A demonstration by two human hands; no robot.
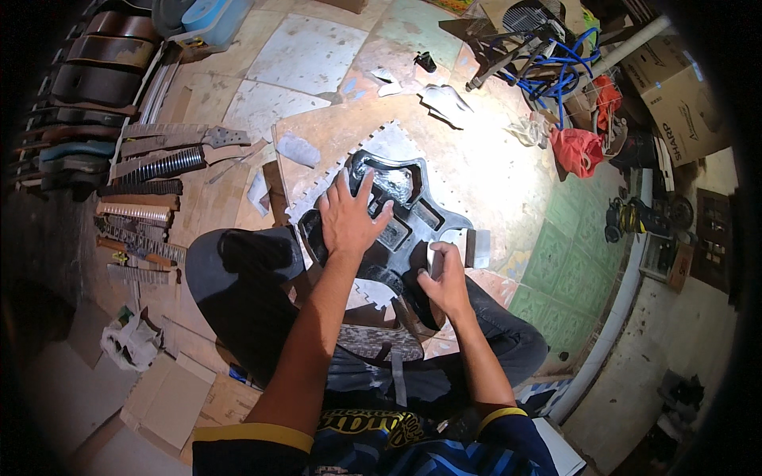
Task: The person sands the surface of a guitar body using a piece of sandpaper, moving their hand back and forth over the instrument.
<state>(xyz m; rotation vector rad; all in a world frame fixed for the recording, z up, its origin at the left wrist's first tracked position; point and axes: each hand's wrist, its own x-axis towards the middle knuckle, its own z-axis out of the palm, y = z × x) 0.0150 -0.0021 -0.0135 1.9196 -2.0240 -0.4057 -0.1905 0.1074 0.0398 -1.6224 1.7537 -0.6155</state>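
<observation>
A glossy black electric guitar body with routed cavities lies across my lap, over a pale foam mat with a toothed edge. My left hand is flat on its upper left part, fingers spread and touching the surface. At the lower right edge of the body, my right hand pinches a small pale folded piece of sandpaper against the black side. The fingers hide part of that piece. A grey sheet lies just right of the body, and another grey scrap sits beyond my left hand.
Guitar necks and other long parts lie on the floor at left, near a rack of guitar bodies. Crumpled pale scraps and a small black cup are ahead. Blue hose, a red cloth and cardboard boxes stand at right.
</observation>
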